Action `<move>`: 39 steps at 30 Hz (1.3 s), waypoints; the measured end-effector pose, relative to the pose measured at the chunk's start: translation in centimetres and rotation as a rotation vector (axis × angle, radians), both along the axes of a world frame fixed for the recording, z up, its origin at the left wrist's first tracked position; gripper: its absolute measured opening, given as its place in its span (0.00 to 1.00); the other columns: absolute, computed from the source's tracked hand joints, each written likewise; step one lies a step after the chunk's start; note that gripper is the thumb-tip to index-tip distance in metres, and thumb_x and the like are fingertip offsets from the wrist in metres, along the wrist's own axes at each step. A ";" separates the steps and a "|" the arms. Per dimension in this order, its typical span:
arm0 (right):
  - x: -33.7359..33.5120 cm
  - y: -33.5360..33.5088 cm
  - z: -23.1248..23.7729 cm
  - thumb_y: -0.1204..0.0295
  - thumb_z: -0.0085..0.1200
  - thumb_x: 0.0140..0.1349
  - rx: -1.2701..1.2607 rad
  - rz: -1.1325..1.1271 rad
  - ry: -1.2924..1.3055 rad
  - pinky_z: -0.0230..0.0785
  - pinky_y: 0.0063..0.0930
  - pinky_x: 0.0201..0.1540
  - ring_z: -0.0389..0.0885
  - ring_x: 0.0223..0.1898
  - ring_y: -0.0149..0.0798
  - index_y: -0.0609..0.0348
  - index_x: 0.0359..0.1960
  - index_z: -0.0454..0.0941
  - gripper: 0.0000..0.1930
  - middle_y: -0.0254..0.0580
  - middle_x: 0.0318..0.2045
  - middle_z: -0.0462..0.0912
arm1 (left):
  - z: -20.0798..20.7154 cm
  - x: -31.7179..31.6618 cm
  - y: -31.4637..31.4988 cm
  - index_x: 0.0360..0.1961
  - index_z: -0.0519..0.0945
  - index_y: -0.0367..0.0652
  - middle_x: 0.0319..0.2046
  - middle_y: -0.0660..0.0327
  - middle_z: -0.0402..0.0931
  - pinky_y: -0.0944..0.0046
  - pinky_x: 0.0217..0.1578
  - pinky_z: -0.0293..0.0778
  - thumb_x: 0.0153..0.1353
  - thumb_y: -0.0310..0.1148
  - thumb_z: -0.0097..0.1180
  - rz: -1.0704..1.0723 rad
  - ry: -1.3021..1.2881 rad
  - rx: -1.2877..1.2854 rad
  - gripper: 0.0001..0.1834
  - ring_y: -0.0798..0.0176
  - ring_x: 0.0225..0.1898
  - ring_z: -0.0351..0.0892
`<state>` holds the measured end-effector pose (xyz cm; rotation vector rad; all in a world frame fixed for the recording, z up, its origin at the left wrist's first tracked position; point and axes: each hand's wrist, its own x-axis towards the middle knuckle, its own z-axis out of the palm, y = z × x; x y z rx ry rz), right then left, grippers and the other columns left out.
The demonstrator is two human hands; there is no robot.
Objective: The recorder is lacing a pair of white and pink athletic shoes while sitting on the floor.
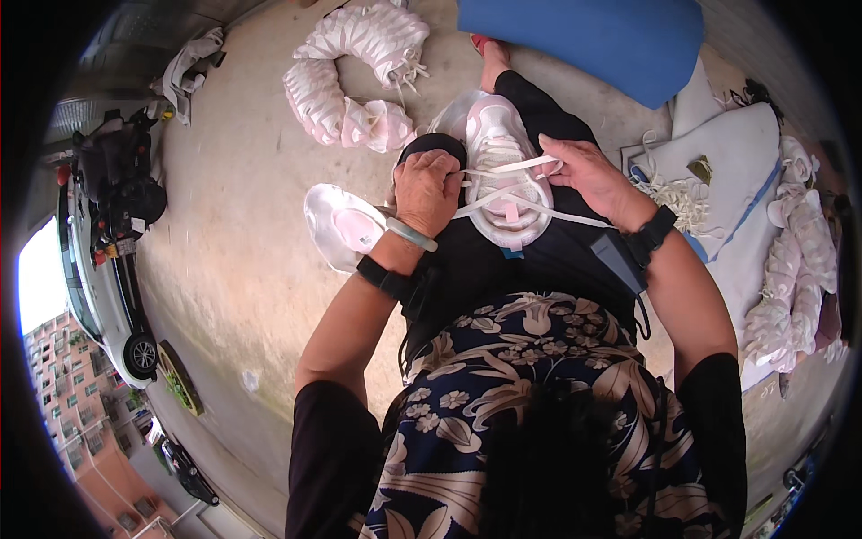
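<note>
A white and pink sneaker rests across my lap, its toe pointing away from me. White shoelaces cross over its tongue and stretch out to both sides. On the left of the shoe, my left hand is closed with its fingers curled down around a lace. My right hand, on the other side, pinches a lace between thumb and fingers and draws it sideways. Beside my left wrist lies a second pale shoe with a pink insole, partly hidden by my arm.
Several similar shoes form a curved row on the concrete floor ahead. A pile of loose laces lies on a pale sheet at the right, with more shoes beyond. A blue panel stands ahead; a parked car is far left.
</note>
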<state>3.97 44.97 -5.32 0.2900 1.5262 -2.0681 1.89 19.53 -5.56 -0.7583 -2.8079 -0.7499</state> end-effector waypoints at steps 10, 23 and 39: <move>0.6 -0.2 0.0 0.51 0.47 0.61 -0.001 -0.046 0.007 0.62 0.28 0.50 0.75 0.43 0.30 0.56 0.34 0.77 0.20 0.37 0.35 0.80 | 1.1 0.1 0.9 0.29 0.78 0.45 0.26 0.60 0.78 0.57 0.36 0.68 0.48 0.26 0.55 -0.023 0.038 -0.128 0.05 0.55 0.32 0.75; 1.0 0.0 -1.4 0.70 0.52 0.56 0.047 0.015 0.134 0.63 0.23 0.46 0.72 0.41 0.27 0.57 0.34 0.76 0.07 0.31 0.34 0.77 | 1.8 -3.2 3.4 0.31 0.76 0.39 0.21 0.49 0.75 0.56 0.25 0.71 0.51 0.27 0.53 0.026 -0.055 0.068 0.06 0.47 0.23 0.76; 2.2 0.9 -0.7 0.69 0.47 0.62 -0.018 -0.122 0.043 0.70 0.28 0.45 0.76 0.42 0.33 0.62 0.41 0.73 0.10 0.40 0.39 0.76 | 0.3 2.6 -8.3 0.29 0.78 0.41 0.17 0.54 0.75 0.64 0.23 0.71 0.51 0.25 0.53 0.316 -0.059 0.304 0.04 0.60 0.19 0.77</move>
